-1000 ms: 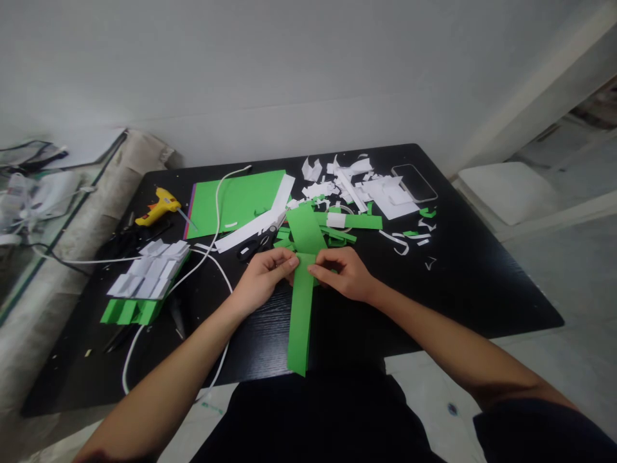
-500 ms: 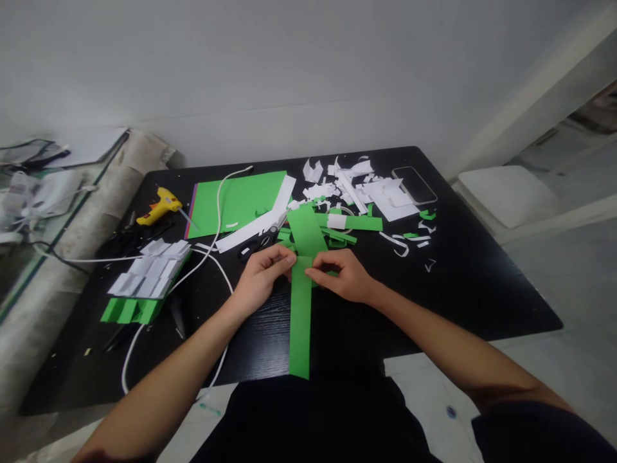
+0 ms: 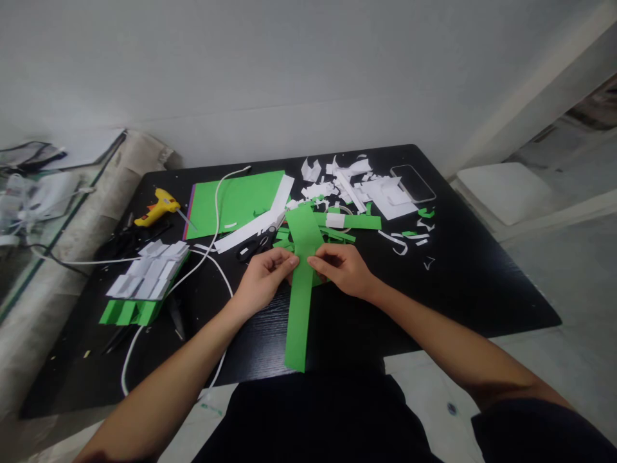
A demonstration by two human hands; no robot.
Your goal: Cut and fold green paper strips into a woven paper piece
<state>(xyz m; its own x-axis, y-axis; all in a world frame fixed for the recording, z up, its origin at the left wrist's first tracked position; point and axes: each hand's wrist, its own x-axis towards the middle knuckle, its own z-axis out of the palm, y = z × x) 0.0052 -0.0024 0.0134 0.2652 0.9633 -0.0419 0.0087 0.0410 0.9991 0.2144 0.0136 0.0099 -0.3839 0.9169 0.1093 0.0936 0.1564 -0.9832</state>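
Observation:
A long green paper strip [image 3: 299,321] runs from above the table's front edge up between my hands, where it meets a wider green paper piece [image 3: 304,228]. My left hand [image 3: 266,276] pinches the strip's left edge between thumb and fingers. On the opposite edge, my right hand [image 3: 346,270] grips it the same way, thumb and forefinger closed. Behind the hands lie a green strip with a white band [image 3: 361,222] and several cut green bits. Black-handled scissors [image 3: 255,245] rest just beyond my left hand.
A yellow glue gun [image 3: 158,207], green paper sheets [image 3: 236,202] and a white cable [image 3: 218,212] lie on the left. Nearer is a folded white-and-green paper stack [image 3: 147,273]. White paper scraps [image 3: 354,183] and a phone [image 3: 413,183] occupy the back right of the black table [image 3: 457,276].
The strip's near end has swung slightly left and up. At the fingers, the visible edge across the strip has smoothed out, and my right fingertips sit a little higher.

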